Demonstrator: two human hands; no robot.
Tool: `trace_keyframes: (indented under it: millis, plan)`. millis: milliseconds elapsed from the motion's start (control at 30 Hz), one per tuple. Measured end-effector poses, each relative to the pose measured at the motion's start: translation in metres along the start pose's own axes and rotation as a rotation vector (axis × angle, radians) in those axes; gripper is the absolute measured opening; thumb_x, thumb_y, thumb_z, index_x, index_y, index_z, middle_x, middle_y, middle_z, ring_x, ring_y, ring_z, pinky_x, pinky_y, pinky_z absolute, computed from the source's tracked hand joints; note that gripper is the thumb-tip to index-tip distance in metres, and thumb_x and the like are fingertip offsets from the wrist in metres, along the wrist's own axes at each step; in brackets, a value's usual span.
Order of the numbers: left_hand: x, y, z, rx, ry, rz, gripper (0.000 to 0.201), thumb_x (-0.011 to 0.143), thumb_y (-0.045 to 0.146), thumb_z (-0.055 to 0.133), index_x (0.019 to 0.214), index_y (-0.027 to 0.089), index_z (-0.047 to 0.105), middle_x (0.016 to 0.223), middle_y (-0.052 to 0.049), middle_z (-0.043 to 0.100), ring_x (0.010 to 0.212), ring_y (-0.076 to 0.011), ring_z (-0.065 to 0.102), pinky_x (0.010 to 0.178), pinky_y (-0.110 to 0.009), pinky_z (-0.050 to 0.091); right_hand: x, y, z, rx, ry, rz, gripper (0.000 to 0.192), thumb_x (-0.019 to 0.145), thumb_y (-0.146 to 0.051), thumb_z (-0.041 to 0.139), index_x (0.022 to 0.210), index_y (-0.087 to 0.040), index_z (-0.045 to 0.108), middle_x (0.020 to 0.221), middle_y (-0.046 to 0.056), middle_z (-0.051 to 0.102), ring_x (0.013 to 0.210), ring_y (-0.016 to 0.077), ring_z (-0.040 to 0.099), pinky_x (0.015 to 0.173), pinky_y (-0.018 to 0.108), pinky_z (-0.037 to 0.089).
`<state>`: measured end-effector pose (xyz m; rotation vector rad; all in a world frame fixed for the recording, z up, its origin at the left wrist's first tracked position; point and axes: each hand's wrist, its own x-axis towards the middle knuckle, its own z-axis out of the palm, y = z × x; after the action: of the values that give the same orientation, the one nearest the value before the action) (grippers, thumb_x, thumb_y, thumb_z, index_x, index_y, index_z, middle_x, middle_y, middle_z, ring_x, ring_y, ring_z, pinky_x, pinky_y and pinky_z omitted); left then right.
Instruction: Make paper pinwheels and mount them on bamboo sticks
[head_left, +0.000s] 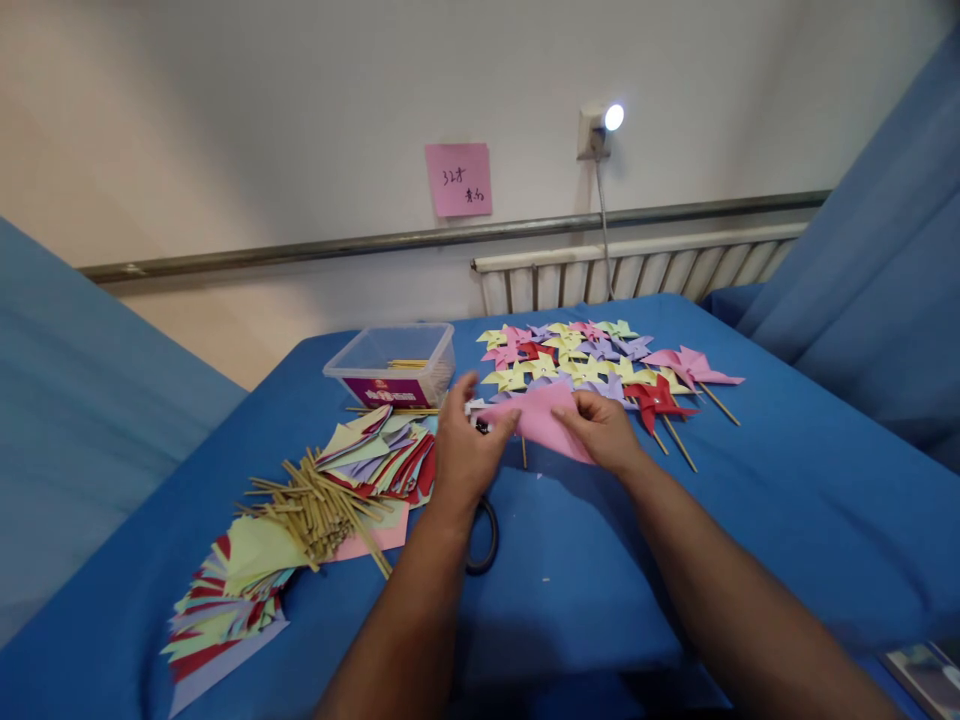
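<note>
Between my two hands, above the middle of the blue table, is a sheet of pink paper (551,418). My left hand (471,440) pinches its left edge between thumb and fingers. On the other side, my right hand (606,428) is closed on the upper right part of the sheet. Just beyond lie rows of finished paper pinwheels (566,352) in yellow, purple, pink and red. A red pinwheel (657,400) on a stick lies right of my right hand. The black handle loop (484,540), likely of scissors, shows beside my left forearm; its rest is hidden.
A clear plastic box (390,362) with some sticks stands at the back left. In front of it lie a stack of coloured paper (382,455), a heap of thin wooden sticks (319,510) and another fanned paper stack (232,600). Blue curtains (885,230) hang at both sides.
</note>
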<state>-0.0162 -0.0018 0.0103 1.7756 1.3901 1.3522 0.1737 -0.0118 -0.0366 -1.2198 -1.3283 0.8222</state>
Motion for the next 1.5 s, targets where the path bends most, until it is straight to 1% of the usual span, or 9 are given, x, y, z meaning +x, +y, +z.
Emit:
trace_keyframes:
  millis: [67,100,200,267,533,767,867,1233,1500]
  plan:
    - [-0.001,-0.001,0.006,-0.274,0.111,-0.126,0.071,0.064,0.035,0.079,0.127,0.022,0.05,0.135,-0.012,0.052,0.116,-0.0225,0.054,0.095,-0.034,0.042,0.001,0.003,0.006,0.062,0.173,0.003,0.028,0.079,-0.045,0.06,0.07,-0.019,0.055,0.067,-0.002,0.052,0.06,0.0127,0.043,0.055,0.025,0.036]
    - [-0.003,-0.001,0.01,-0.426,0.068,-0.212,0.068,0.065,0.035,0.079,0.125,0.02,0.051,0.133,-0.013,0.054,0.114,-0.0224,0.056,0.092,-0.034,0.044,0.001,0.004,0.009,0.08,0.226,0.002,0.028,0.08,-0.046,0.059,0.073,-0.019,0.056,0.069,-0.001,0.054,0.062,0.0133,0.044,0.056,0.025,0.037]
    - [-0.014,0.0,0.025,-0.72,-0.291,-0.475,0.057,0.063,0.037,0.081,0.111,0.014,0.062,0.111,-0.015,0.067,0.095,-0.0219,0.064,0.082,-0.033,0.049,-0.003,0.003,0.019,0.133,0.246,-0.006,0.029,0.08,-0.048,0.059,0.079,-0.019,0.059,0.074,0.001,0.059,0.066,0.0144,0.049,0.058,0.026,0.041]
    - [-0.021,0.001,0.032,-0.804,-0.386,-0.56,0.052,0.058,0.034,0.084,0.102,0.013,0.067,0.102,-0.013,0.071,0.085,-0.0207,0.066,0.079,-0.032,0.05,-0.007,-0.001,0.023,0.173,0.209,-0.008,0.029,0.08,-0.049,0.06,0.08,-0.019,0.06,0.075,0.001,0.061,0.067,0.0149,0.051,0.059,0.026,0.042]
    - [-0.021,-0.006,0.037,-0.673,-0.186,-0.54,0.042,0.051,0.033,0.086,0.087,0.014,0.074,0.089,-0.008,0.074,0.073,-0.018,0.066,0.074,-0.03,0.049,-0.017,-0.007,0.039,0.3,0.19,0.132,0.032,0.077,-0.049,0.062,0.079,-0.018,0.06,0.071,0.0,0.061,0.064,0.0146,0.052,0.06,0.027,0.044]
    - [-0.026,-0.009,0.04,-0.675,-0.211,-0.524,0.032,0.06,0.039,0.081,0.076,0.013,0.07,0.068,-0.002,0.066,0.062,-0.012,0.058,0.063,-0.026,0.046,-0.013,-0.002,0.037,-0.193,0.354,-0.068,0.035,0.085,-0.046,0.054,0.064,-0.023,0.04,0.055,-0.006,0.039,0.054,0.0121,0.034,0.053,0.026,0.029]
    - [-0.021,-0.008,0.034,-0.72,-0.107,-0.486,0.028,0.06,0.035,0.081,0.064,0.015,0.063,0.06,0.003,0.058,0.059,-0.0087,0.054,0.063,-0.023,0.044,-0.012,-0.006,0.03,-0.279,0.352,-0.144,0.036,0.086,-0.044,0.052,0.063,-0.024,0.034,0.054,-0.006,0.036,0.053,0.0123,0.031,0.053,0.027,0.027]
    - [0.001,-0.008,0.011,-0.836,0.21,-0.431,0.024,0.058,0.027,0.081,0.066,0.012,0.064,0.062,0.001,0.061,0.056,-0.0074,0.053,0.06,-0.021,0.042,-0.013,-0.005,0.027,-0.235,0.26,-0.143,0.038,0.084,-0.044,0.055,0.062,-0.022,0.034,0.054,-0.007,0.033,0.053,0.0105,0.03,0.052,0.024,0.026]
    - [0.008,-0.012,0.004,-0.946,0.334,-0.441,0.024,0.059,0.025,0.081,0.066,0.013,0.062,0.061,0.002,0.061,0.056,-0.0072,0.055,0.061,-0.02,0.044,-0.013,0.001,0.023,-0.207,0.247,-0.128,0.038,0.084,-0.045,0.056,0.061,-0.022,0.037,0.055,-0.008,0.032,0.053,0.01,0.03,0.052,0.024,0.026]
